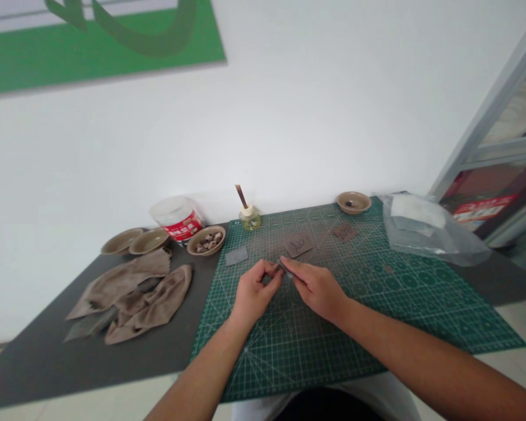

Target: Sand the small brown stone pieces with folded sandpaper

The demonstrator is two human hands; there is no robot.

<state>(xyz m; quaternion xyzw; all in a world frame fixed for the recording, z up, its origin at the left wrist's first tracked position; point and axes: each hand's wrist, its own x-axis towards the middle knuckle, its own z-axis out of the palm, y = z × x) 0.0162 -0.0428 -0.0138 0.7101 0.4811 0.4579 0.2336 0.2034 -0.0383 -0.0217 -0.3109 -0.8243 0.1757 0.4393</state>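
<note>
Cutting mat (421, 316) beneath, right hand's (313, 287) sliver (284, 267) points left.

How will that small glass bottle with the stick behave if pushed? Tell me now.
The small glass bottle looks squat and wide-based, so it will probably resist a light push. The stick leaning out of its top could make it top-heavy, so a knock up high might tip it. Being glass, it would likely chip or crack if dropped.
</note>
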